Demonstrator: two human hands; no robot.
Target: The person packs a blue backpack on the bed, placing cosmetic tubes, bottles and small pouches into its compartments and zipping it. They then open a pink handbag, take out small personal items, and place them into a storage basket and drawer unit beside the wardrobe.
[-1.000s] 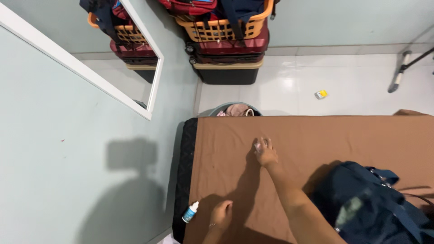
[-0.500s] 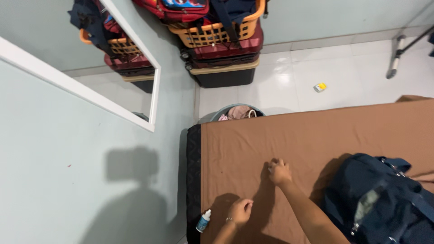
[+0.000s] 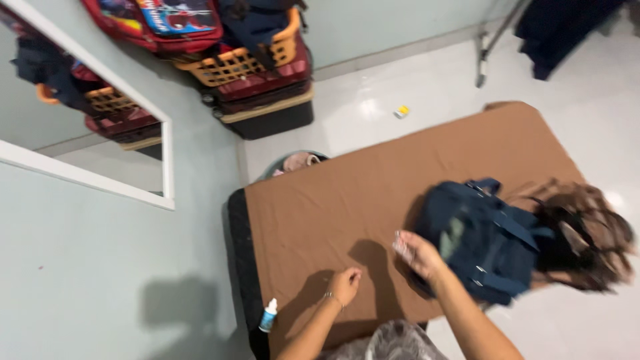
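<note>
Nearest me, my left hand (image 3: pixel 345 285) rests low over the brown cloth of the table (image 3: pixel 347 207), close to the near edge, its grip narrow with the fingers curled in and nothing visibly held; a thin bracelet (image 3: pixel 328 297) sits at that wrist. Just off the table's near left corner stands a small white bottle with a blue cap (image 3: pixel 268 316), apart from my left hand. A little farther in, my right hand (image 3: pixel 419 253) hovers just beside the dark blue backpack (image 3: pixel 481 237), its grip closed on something small and pale (image 3: pixel 401 245) at the fingertips; it is too blurred to tell what. The backpack lies on the right part of the table, straps up, with a blurred brown bag (image 3: pixel 587 233) just beyond it at the right edge. Past the far left corner, a grey basket with pale cloth (image 3: pixel 297 163) peeks out. Farther off on the white floor lies a small yellow thing (image 3: pixel 401 112), and against the wall stand stacked suitcases topped by an orange basket (image 3: pixel 257 73). A mirror (image 3: pixel 87 127) hangs on the left wall.
</note>
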